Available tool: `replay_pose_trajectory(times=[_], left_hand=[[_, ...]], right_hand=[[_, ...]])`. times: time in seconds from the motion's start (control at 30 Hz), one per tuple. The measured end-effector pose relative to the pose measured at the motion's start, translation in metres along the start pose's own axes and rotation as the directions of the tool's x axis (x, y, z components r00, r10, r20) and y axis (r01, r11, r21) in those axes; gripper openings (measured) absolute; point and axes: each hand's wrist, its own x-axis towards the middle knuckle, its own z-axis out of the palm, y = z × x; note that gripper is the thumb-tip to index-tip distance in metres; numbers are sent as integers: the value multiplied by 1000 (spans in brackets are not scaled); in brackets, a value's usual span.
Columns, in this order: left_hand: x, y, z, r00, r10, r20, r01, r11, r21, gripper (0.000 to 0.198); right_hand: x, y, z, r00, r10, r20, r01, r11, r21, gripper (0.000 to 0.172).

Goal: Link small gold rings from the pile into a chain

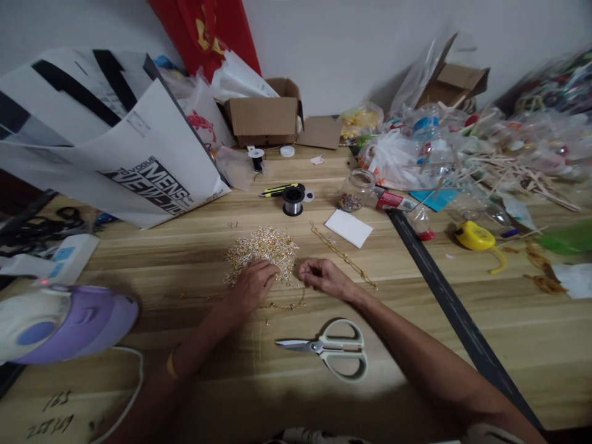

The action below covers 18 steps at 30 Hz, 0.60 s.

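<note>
A heap of small gold and clear beaded pieces (261, 248) lies in the middle of the wooden table (185, 259). My left hand (252, 285) rests at its near edge, fingers curled into the pieces. My right hand (322, 276) sits just right of the heap, fingertips pinched together on something too small to name. A thin gold chain (284, 306) curves on the table between and below both hands. A second gold chain (343, 255) runs diagonally past my right hand.
Pale-handled scissors (329, 350) lie near the front. A wire spool (293, 200), yellow-black cutter (278, 190), bead jar (355, 191), white card (348, 227), black strip (456, 308) and yellow tape measure (472, 237) lie beyond. A printed bag (124, 154), cardboard box (264, 115) and purple appliance (65, 320) stand left.
</note>
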Motion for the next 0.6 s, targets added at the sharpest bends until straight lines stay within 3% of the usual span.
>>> replay_pose_trajectory(times=[0.43, 0.6], left_hand=[[0, 6, 0, 997, 45, -57, -43, 999, 33, 14], [0, 11, 3, 999, 44, -30, -42, 998, 47, 15]], right_hand=[[0, 1, 0, 1000, 5, -5, -5, 1000, 2, 21], [1, 0, 0, 1000, -1, -5, 1, 1000, 12, 23]])
